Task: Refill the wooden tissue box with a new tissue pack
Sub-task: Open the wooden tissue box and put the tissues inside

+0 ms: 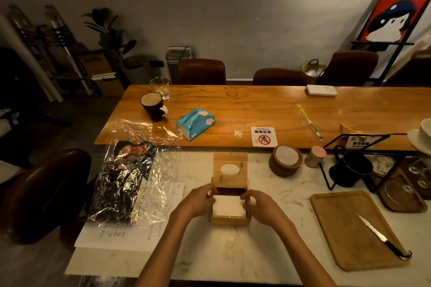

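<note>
The wooden tissue box (229, 220) sits on the marble counter in front of me, with its top open. Its wooden lid (230, 166), which has an oval slot, lies flat just beyond the box. A white stack of tissues (229, 206) lies inside the box. My left hand (200, 200) grips the box's left wall, fingers curled over the rim. My right hand (258, 205) holds the right wall the same way. A blue tissue pack (194, 123) lies on the wooden table further back.
Crumpled clear plastic wrap (130, 177) and papers lie to the left. A wooden cutting board (349, 228) with a knife (382, 236) is at the right. Stacked coasters (285, 161), a small jar (314, 156), a black mug rack, a dark mug (152, 106) and a glass (159, 87) stand behind.
</note>
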The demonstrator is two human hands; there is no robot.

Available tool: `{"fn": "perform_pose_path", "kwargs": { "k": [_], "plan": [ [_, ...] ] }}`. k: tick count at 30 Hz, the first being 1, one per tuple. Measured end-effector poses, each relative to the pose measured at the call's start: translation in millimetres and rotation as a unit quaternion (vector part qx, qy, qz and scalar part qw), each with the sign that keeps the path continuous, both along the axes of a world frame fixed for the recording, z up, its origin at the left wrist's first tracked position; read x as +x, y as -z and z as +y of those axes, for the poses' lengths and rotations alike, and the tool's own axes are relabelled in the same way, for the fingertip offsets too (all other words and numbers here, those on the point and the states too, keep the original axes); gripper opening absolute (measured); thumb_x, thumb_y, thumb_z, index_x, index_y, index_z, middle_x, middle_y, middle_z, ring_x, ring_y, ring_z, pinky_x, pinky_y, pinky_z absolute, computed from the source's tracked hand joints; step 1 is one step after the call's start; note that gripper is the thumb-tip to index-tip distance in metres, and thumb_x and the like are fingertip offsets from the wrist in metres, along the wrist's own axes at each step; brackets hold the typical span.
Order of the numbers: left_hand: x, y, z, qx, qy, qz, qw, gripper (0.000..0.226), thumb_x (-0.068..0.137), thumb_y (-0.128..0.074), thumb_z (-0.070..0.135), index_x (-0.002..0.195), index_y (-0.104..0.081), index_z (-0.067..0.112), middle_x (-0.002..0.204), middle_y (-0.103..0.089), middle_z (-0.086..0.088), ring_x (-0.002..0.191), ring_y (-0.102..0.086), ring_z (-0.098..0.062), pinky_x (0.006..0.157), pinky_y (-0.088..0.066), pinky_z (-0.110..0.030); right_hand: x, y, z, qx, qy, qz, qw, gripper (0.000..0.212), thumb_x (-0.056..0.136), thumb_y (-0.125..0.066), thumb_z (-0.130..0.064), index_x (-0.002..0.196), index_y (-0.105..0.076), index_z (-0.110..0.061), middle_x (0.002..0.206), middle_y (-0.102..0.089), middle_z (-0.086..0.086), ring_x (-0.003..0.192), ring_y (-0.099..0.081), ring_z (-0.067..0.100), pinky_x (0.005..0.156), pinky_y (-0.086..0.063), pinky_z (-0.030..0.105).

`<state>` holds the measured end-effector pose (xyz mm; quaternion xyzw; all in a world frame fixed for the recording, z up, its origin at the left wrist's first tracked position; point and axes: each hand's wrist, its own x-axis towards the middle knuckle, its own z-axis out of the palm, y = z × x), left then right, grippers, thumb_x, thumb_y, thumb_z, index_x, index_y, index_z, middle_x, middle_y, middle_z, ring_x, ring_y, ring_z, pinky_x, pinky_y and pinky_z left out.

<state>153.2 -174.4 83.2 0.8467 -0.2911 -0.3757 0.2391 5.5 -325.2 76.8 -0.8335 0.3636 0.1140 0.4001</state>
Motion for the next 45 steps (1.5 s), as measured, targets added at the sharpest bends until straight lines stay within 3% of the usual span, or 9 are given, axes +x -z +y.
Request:
{"fn": "perform_pose_path", "kwargs": {
  "k": [3, 6, 11, 16, 20, 27, 31, 40, 45],
  "plan": [
    [5.7, -17.1, -2.5, -0.109, -0.147, 0.039, 0.982, 0.023, 0.1, -0.045, 0.037, 0.116, -0.048, 0.02, 0.129, -0.056, -0.009, 0.111, -0.054, -0.025, 0.095, -0.047, -0.046, -1.0, -16.7, -10.8, 0.107, 0.16, -0.123, 0.974, 0.044, 0.094, -0.054, -0.047, 0.134, -0.045, -0.03, 0.146, -0.046, 0.005, 0.125, -0.049, 0.024, 0.098, -0.045, 0.04],
    [6.9, -22.1, -14.6, -0.145, -0.211, 0.282, 0.925, 0.054, 0.097, -0.032, 0.06, 0.145, -0.028, 0.035, 0.155, -0.029, -0.004, 0.14, -0.032, -0.035, 0.1, -0.038, -0.055, 13.2, -19.6, -27.4, 0.361, 0.269, -0.14, 0.882, 0.068, 0.091, -0.04, -0.067, 0.15, -0.025, -0.038, 0.16, -0.026, 0.007, 0.141, -0.034, 0.039, 0.104, -0.037, 0.056],
    [11.8, 5.8, -9.3, -0.227, -0.299, 0.438, 0.817, 0.073, 0.089, -0.027, 0.073, 0.13, -0.057, 0.02, 0.135, -0.057, -0.007, 0.118, -0.057, -0.034, 0.086, -0.053, -0.044, 10.1, -1.1, -33.2, 0.508, 0.3, -0.195, 0.783, 0.069, 0.091, -0.026, -0.072, 0.127, -0.061, -0.025, 0.142, -0.053, 0.01, 0.126, -0.053, 0.035, 0.105, -0.042, 0.055],
    [4.7, 23.1, 10.6, -0.252, -0.248, 0.403, 0.844, 0.031, 0.091, -0.062, 0.036, 0.117, -0.066, 0.019, 0.124, -0.065, -0.004, 0.112, -0.058, -0.025, 0.081, -0.05, -0.039, -14.1, 13.4, -17.8, 0.426, 0.216, -0.225, 0.849, 0.047, 0.084, -0.066, -0.039, 0.127, -0.059, -0.02, 0.131, -0.059, 0.004, 0.117, -0.057, 0.019, 0.1, -0.047, 0.035],
    [-13.2, 42.0, 19.3, -0.26, -0.231, 0.341, 0.873, 0.068, 0.091, -0.056, -0.006, 0.145, -0.037, 0.03, 0.147, -0.046, -0.002, 0.133, -0.048, -0.021, 0.106, -0.045, -0.043, -30.0, 36.5, -3.1, 0.332, 0.172, -0.25, 0.893, 0.081, 0.085, -0.072, -0.018, 0.149, -0.028, -0.04, 0.146, -0.038, -0.005, 0.13, -0.044, 0.011, 0.091, -0.049, 0.023],
    [-54.2, 51.5, 11.7, -0.24, -0.255, 0.293, 0.889, 0.09, 0.077, -0.061, 0.067, 0.152, -0.023, 0.036, 0.158, -0.027, 0.012, 0.143, -0.03, -0.011, 0.121, -0.022, -0.041, -26.3, 41.4, 33.7, 0.325, 0.203, -0.226, 0.896, 0.082, 0.08, -0.052, -0.074, 0.15, -0.03, -0.037, 0.152, -0.039, -0.015, 0.138, -0.04, 0.01, 0.119, -0.029, 0.042],
    [-28.4, 45.5, -18.7, -0.233, -0.244, 0.266, 0.903, 0.104, 0.069, -0.048, 0.083, 0.154, -0.017, 0.032, 0.16, -0.023, 0.007, 0.146, -0.025, -0.017, 0.122, -0.018, -0.047, 2.7, 35.0, 12.2, 0.323, 0.206, -0.233, 0.894, 0.084, 0.078, -0.045, -0.08, 0.147, -0.037, -0.034, 0.148, -0.046, -0.01, 0.134, -0.045, 0.011, 0.118, -0.029, 0.044],
    [29.2, 19.0, -67.8, -0.219, -0.205, 0.216, 0.929, 0.062, 0.098, -0.034, 0.056, 0.152, -0.021, 0.028, 0.155, -0.032, 0.0, 0.139, -0.033, -0.023, 0.118, -0.025, -0.046, 72.2, 67.1, -55.3, 0.332, 0.205, -0.215, 0.895, 0.121, 0.051, -0.046, -0.097, 0.151, -0.028, -0.032, 0.156, -0.036, -0.003, 0.141, -0.036, 0.02, 0.12, -0.023, 0.048],
    [25.7, 27.4, -63.4, -0.212, -0.205, 0.214, 0.931, 0.062, 0.099, -0.035, 0.052, 0.152, -0.019, 0.026, 0.156, -0.031, -0.002, 0.139, -0.033, -0.023, 0.118, -0.025, -0.044, 66.4, 34.2, -37.1, 0.327, 0.202, -0.192, 0.903, 0.069, 0.094, -0.037, -0.06, 0.151, -0.029, -0.023, 0.155, -0.036, 0.002, 0.138, -0.038, 0.024, 0.12, -0.024, 0.048]
  ]
}}
